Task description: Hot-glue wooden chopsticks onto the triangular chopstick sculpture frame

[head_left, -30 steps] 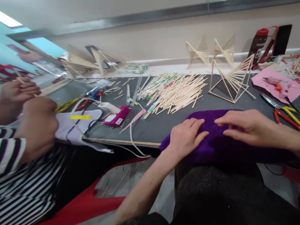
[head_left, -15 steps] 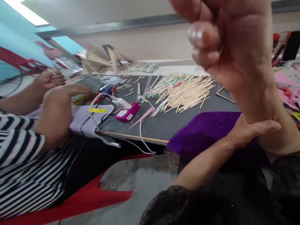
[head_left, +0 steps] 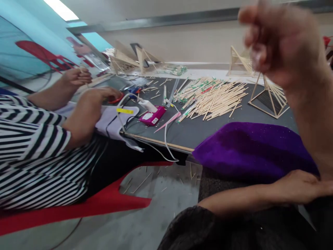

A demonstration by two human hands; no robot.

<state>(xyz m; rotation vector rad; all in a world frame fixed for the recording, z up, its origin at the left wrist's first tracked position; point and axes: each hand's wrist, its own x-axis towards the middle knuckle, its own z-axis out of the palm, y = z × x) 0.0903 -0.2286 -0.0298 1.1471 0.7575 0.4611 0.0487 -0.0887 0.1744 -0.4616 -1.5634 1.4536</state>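
My right hand (head_left: 283, 45) is raised at the upper right, somewhat blurred, its fingers curled inward with nothing visible in them. Lower down, my left hand (head_left: 296, 187) is wrapped around my right forearm (head_left: 309, 139) near the elbow; part of its grip is hidden. A purple cloth (head_left: 249, 149) spreads over the table edge and my lap, just beneath the raised arm. Behind that arm stands a stick frame (head_left: 270, 99) with a dark strung face. A pile of thin wooden sticks (head_left: 218, 99), some in clear and green wrapping, lies on the dark tabletop (head_left: 182, 133).
At the left, a co-worker in a striped top (head_left: 39, 149) has one hand (head_left: 79, 76) on a thin stick and the other near red-handled scissors (head_left: 116, 99). A magenta power strip (head_left: 152, 116) with a white cable lies between us. A red chair (head_left: 130, 201) stands below.
My left hand has slid down the right forearm toward the elbow. The right hand has shifted right in view, uncovering the stick frame. The co-worker's near hand now shows beside the scissors.
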